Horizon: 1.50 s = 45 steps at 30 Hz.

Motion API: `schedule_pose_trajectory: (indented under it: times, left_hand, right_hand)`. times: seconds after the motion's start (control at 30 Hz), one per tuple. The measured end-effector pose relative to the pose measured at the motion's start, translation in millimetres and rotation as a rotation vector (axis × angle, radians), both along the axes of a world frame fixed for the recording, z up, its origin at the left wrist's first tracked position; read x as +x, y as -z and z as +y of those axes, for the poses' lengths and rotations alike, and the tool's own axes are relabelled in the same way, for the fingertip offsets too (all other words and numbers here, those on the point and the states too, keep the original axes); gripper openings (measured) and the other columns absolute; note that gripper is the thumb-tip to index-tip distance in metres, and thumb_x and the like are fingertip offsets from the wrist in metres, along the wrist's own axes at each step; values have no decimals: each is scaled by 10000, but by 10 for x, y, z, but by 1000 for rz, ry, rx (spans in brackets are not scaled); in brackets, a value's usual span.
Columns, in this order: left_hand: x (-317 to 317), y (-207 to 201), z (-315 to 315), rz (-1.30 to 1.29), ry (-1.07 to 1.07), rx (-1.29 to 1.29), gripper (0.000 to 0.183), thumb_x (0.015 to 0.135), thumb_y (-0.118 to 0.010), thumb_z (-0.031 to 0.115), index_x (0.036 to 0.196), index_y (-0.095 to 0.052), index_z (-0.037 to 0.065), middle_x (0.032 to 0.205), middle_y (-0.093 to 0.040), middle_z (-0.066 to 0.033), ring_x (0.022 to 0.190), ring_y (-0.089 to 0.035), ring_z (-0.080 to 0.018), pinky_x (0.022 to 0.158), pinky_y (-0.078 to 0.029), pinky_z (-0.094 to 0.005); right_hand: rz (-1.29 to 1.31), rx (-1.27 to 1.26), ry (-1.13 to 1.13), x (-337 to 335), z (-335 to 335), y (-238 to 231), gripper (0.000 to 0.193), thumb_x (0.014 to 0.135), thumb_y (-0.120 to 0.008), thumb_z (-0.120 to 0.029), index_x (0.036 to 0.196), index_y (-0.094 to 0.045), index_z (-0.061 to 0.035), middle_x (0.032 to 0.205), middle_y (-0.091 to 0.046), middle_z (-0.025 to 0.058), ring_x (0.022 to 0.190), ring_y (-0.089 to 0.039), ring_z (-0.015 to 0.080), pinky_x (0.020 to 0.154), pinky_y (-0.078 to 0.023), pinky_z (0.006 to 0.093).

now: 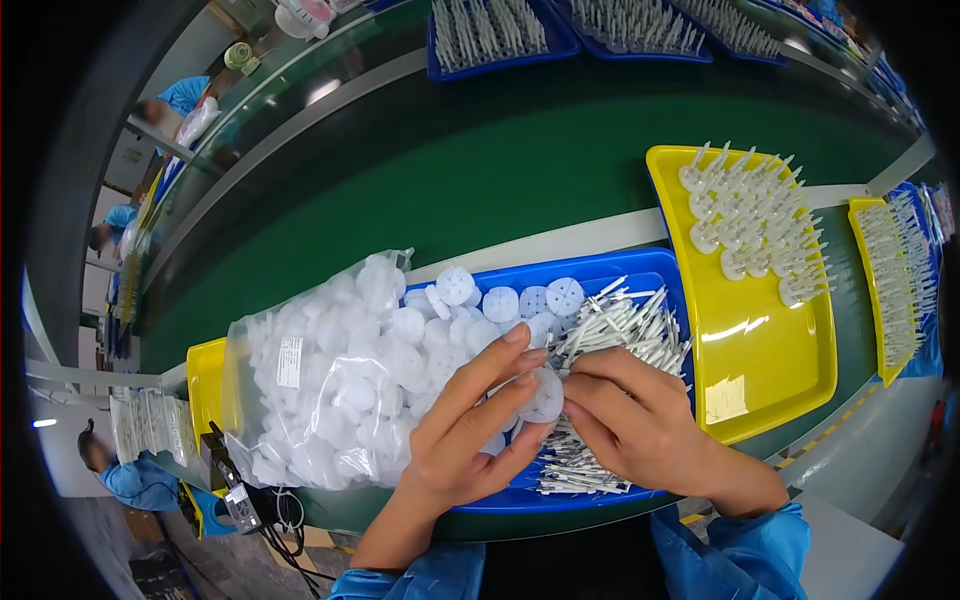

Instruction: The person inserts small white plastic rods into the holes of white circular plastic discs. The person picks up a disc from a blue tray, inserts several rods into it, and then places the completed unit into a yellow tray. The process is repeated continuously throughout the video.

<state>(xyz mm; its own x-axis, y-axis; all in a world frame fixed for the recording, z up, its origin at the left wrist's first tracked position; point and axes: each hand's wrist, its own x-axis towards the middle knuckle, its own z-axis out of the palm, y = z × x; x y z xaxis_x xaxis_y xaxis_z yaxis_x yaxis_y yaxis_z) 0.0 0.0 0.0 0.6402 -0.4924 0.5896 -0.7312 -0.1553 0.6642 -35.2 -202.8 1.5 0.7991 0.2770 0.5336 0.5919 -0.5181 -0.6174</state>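
Note:
My left hand (pixel 462 442) holds a round translucent white plastic disc (pixel 543 398) between thumb and fingers. At the disc's right edge, my right hand (pixel 640 425) is closed in a pinch; what sits between its fingertips is hidden. Both hands are above a blue tray (pixel 655 264). In that tray, loose white discs (pixel 500 304) lie on the left and a heap of thin white sticks (pixel 625 325) on the right. A clear plastic bag (pixel 320 370) full of similar discs rests over the tray's left end.
To the right, a yellow tray (pixel 765 375) carries rows of discs with upright sticks (pixel 750 210). Another filled yellow tray (pixel 890 290) stands farther right. Several filled blue trays (pixel 490 40) line the far side of the green belt (pixel 450 160). Cables (pixel 285 525) hang at lower left. People sit at far left.

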Motion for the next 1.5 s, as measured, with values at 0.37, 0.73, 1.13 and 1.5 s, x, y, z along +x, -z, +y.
schedule_pose_trajectory:
  times: [0.37, 0.73, 1.13, 1.5]
  left_hand:
    - [-89, 52, 4, 59, -44, -78, 354, 776, -791, -42, 1102, -656, -74, 1337, -565, -317, 1173, -632, -438, 949, -551, -454]
    - [-82, 77, -21, -10, -52, -61, 321, 779, -786, -49, 1071, -653, -64, 1349, -548, -322, 1161, -636, -447, 946, -561, -465]
    - [-26, 84, -23, 6, -32, -83, 346, 745, -816, -27, 1069, -695, -43, 1352, -552, -292, 1131, -657, -413, 927, -574, -441]
    - [-105, 119, -10, 50, -48, -57, 371, 775, -786, -27, 1138, -713, 0, 1433, -486, -292, 1167, -623, -386, 895, -555, -421]
  right_hand:
    - [6, 39, 21, -19, 37, 9, 277, 753, -728, 28, 1015, -639, 39, 1010, -597, 160, 787, -678, 292, 679, -576, 340]
    - [12, 31, 17, -32, 26, -15, 291, 736, -722, 45, 1014, -637, 47, 1002, -593, 169, 784, -680, 303, 676, -580, 344]
    - [-15, 28, 11, -23, 8, 13, 287, 746, -723, 34, 1018, -632, 47, 998, -586, 164, 782, -674, 300, 680, -581, 343]
    - [-15, 34, 10, -31, 9, 47, 267, 761, -719, 23, 1014, -636, 45, 1004, -585, 159, 771, -676, 285, 667, -580, 335]
